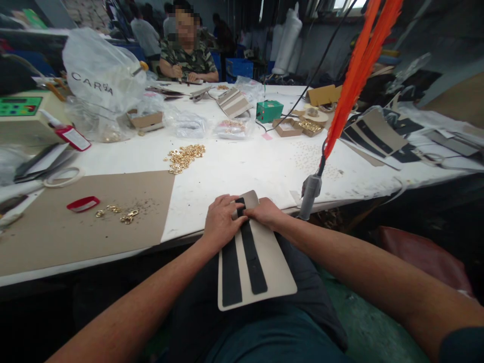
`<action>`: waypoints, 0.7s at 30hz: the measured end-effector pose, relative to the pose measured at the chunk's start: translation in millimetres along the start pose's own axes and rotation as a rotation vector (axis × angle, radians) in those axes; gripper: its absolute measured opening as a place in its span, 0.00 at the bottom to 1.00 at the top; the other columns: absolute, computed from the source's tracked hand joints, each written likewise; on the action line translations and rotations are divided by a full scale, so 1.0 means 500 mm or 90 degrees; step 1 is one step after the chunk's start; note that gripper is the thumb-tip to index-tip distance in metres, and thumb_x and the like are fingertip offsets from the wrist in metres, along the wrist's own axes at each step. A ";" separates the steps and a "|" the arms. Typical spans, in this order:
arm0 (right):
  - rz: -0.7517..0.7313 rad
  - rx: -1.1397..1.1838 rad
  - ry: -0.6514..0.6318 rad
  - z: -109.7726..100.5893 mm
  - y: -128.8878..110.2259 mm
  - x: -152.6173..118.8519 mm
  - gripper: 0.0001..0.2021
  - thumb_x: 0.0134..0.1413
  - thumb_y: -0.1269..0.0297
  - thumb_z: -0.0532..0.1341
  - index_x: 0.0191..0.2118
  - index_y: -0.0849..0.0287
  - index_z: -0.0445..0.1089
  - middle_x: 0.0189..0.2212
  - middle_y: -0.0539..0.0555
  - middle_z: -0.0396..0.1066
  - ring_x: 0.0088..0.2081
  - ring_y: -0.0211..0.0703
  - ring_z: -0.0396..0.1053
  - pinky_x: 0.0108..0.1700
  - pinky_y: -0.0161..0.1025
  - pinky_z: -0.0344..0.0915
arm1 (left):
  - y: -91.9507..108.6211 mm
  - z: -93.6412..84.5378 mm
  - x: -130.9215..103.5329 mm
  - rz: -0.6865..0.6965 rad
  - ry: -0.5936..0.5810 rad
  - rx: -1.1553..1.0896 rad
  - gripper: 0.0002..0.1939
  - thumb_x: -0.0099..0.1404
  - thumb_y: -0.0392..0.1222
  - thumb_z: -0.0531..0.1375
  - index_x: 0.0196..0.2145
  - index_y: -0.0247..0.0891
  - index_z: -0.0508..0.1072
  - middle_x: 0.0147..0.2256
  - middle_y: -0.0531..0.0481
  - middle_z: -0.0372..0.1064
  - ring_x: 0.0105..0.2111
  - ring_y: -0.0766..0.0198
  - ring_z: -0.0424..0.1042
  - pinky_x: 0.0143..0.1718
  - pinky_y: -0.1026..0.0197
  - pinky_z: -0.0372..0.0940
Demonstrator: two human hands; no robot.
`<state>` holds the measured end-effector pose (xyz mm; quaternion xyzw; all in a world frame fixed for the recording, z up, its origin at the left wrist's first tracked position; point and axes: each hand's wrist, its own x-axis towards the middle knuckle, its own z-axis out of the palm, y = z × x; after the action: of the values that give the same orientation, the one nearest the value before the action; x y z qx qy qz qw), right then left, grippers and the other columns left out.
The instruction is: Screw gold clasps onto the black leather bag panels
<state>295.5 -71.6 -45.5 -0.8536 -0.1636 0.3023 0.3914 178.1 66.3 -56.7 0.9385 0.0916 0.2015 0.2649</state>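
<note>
A beige panel (pixel 278 267) with rounded corners and two dark strips lies across the lap, its far end at the table edge. My left hand (pixel 223 219) rests on the panel's upper left part, fingers pressed on the top of the right-hand dark strip (pixel 252 252). Facing it, my right hand (pixel 264 212) is closed at the panel's upper right edge, thumb and fingers pinching near the same strip. Any small part between the fingertips is too small to make out. The other dark strip (pixel 231 275) runs along the panel's left side.
Gold clasps (pixel 185 157) are heaped on the white table (pixel 234 171). A grey-brown board (pixel 132 189) at left holds a red dish (pixel 83 203) and more clasps. A grey tool (pixel 310 195) hangs from orange cords at right. A person (pixel 189 55) sits across the table.
</note>
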 end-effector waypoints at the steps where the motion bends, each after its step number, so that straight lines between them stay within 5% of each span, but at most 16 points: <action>1: -0.004 -0.005 -0.003 0.000 -0.001 0.001 0.10 0.48 0.62 0.71 0.37 0.61 0.80 0.35 0.57 0.81 0.36 0.51 0.77 0.31 0.37 0.68 | -0.003 0.008 0.001 -0.005 -0.009 -0.015 0.11 0.60 0.40 0.73 0.41 0.44 0.83 0.55 0.47 0.78 0.58 0.48 0.71 0.62 0.44 0.65; 7: -0.077 -0.033 0.021 -0.016 0.011 0.006 0.07 0.54 0.63 0.64 0.34 0.60 0.78 0.32 0.55 0.79 0.37 0.50 0.76 0.33 0.36 0.65 | -0.020 0.030 0.010 -0.043 -0.005 -0.036 0.13 0.57 0.44 0.76 0.40 0.47 0.84 0.51 0.50 0.81 0.55 0.51 0.75 0.60 0.45 0.67; 11: -0.135 -0.029 0.090 -0.058 0.054 -0.030 0.14 0.57 0.59 0.65 0.46 0.59 0.76 0.34 0.53 0.78 0.37 0.47 0.76 0.36 0.37 0.68 | -0.022 0.027 0.015 -0.049 -0.003 -0.044 0.13 0.56 0.45 0.76 0.39 0.47 0.83 0.49 0.52 0.82 0.54 0.52 0.75 0.59 0.45 0.67; 14: -0.168 0.073 0.148 -0.111 0.103 -0.089 0.17 0.59 0.54 0.65 0.50 0.57 0.74 0.33 0.51 0.77 0.31 0.44 0.77 0.34 0.36 0.70 | -0.031 0.029 0.021 -0.026 -0.007 -0.032 0.10 0.58 0.46 0.74 0.39 0.47 0.83 0.49 0.52 0.82 0.54 0.50 0.74 0.59 0.45 0.67; 17: -0.148 0.136 0.215 -0.179 0.158 -0.131 0.16 0.62 0.50 0.63 0.41 0.58 0.75 0.29 0.51 0.76 0.27 0.43 0.77 0.31 0.36 0.71 | -0.055 0.038 0.032 -0.015 -0.016 0.001 0.12 0.59 0.53 0.71 0.39 0.48 0.83 0.49 0.51 0.81 0.54 0.47 0.74 0.58 0.43 0.67; 21: -0.080 0.063 0.366 -0.301 0.234 -0.095 0.20 0.64 0.45 0.58 0.40 0.59 0.74 0.28 0.53 0.76 0.28 0.45 0.77 0.30 0.37 0.71 | -0.087 0.050 0.047 0.002 -0.015 0.008 0.18 0.61 0.63 0.66 0.39 0.50 0.83 0.50 0.50 0.81 0.54 0.43 0.73 0.59 0.40 0.65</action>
<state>361.3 -256.7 -40.0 -0.8723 -0.0836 0.0305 0.4808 207.4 98.0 -91.8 0.9425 0.0886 0.1904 0.2600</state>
